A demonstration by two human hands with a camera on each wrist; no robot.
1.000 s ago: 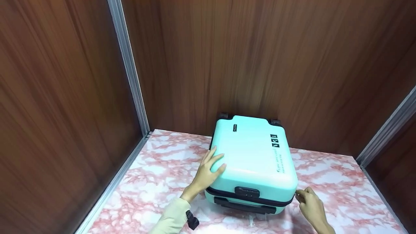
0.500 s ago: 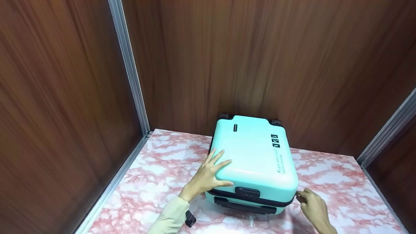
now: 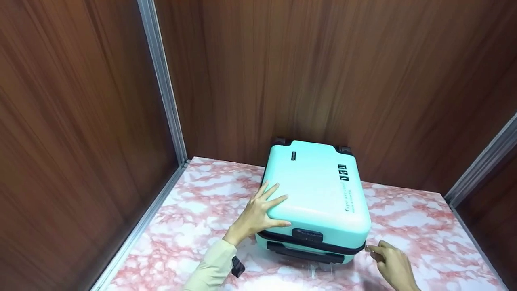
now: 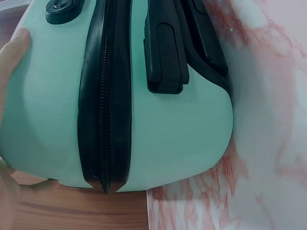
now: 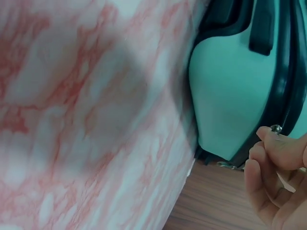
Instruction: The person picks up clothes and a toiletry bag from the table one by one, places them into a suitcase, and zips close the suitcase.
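A mint-green hard-shell suitcase (image 3: 315,190) lies flat, its wheels toward the back wall. My left hand (image 3: 256,214) rests on its near left corner with the fingers spread over the lid. At the near right corner, my right hand (image 3: 391,260) pinches a small metal zipper pull (image 5: 276,128) between thumb and forefinger. The black zipper (image 4: 105,96) runs round the side, and its teeth look joined at the left corner. On the front side sit a black lock (image 3: 307,235) and, below it, a black carry handle (image 3: 305,253).
The suitcase stands on a pink-and-white marbled tabletop (image 3: 194,226). Brown wood-grain panels (image 3: 250,81) rise behind it and at both sides, joined by metal corner rails (image 3: 161,81). Another metal pull (image 5: 227,165) hangs farther along the suitcase's side.
My right hand has moved slightly toward me round the near right corner with the zipper pull. My left hand has spread its fingers and slid its thumb over the front edge.
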